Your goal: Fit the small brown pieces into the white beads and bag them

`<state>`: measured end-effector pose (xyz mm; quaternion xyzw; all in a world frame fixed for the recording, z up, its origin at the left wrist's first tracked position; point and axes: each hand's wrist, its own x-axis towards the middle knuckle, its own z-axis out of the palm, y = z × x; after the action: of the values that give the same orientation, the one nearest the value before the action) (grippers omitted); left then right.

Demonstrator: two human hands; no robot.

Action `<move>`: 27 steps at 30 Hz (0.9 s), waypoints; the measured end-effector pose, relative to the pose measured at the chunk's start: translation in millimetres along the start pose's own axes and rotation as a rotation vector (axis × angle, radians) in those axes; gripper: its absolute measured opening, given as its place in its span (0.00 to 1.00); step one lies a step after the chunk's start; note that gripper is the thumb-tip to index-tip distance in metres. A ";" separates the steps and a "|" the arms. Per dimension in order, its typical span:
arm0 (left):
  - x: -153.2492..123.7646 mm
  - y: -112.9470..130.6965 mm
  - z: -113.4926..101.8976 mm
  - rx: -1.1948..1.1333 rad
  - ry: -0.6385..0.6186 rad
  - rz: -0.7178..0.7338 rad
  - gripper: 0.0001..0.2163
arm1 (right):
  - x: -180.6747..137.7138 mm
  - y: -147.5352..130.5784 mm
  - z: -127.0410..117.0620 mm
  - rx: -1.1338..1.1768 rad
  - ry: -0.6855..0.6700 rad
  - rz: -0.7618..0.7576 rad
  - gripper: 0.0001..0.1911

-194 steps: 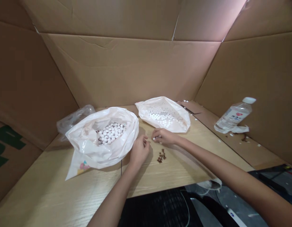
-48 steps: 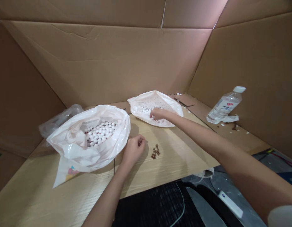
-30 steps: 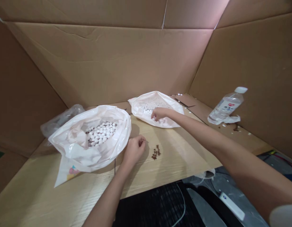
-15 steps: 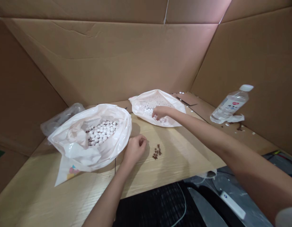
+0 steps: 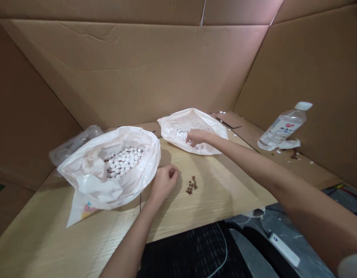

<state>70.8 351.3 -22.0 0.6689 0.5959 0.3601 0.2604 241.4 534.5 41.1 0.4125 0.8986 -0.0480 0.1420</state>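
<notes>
My right hand (image 5: 197,137) reaches into the far white plastic bag (image 5: 172,143), its fingertips down among small white balls (image 5: 181,135); whether they pinch one is hidden. On the table, my left hand (image 5: 166,177) rests with its fingers curled together, and what lies in them, if anything, cannot be made out. Just right of it is a small pile of brown, star-like bits (image 5: 191,185). Left of that hand a nearer white plastic bag (image 5: 91,189) stands open, holding many white balls (image 5: 124,160) with brown bits between them.
A clear bottle (image 5: 284,127) with a white cap stands at the right, beside a crumpled white scrap (image 5: 290,144). A clear plastic bag (image 5: 76,144) lies behind the near bag. Cardboard walls (image 5: 137,73) enclose the table (image 5: 219,193). A power strip (image 5: 284,249) lies below.
Both hands keep nearly the same place and pose. The whole view has shifted very slightly; the bags and the brown pile have not moved.
</notes>
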 end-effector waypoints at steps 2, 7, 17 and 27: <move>-0.1 1.2 -0.7 0.000 -0.001 -0.003 0.08 | -0.8 1.2 0.3 0.020 0.007 0.002 0.25; -0.7 3.4 -1.5 -0.002 -0.007 -0.005 0.08 | -3.8 10.7 1.1 0.099 0.062 0.038 0.24; 1.1 -0.3 0.3 -0.007 -0.021 -0.010 0.08 | -13.2 32.1 3.9 0.407 0.201 0.093 0.21; -1.0 5.7 -2.3 -0.004 -0.086 0.041 0.08 | -39.1 7.8 22.6 1.392 0.360 0.045 0.13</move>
<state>72.4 349.2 -16.3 0.6952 0.5697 0.3374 0.2800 276.4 506.6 31.2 0.4271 0.6602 -0.5381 -0.3036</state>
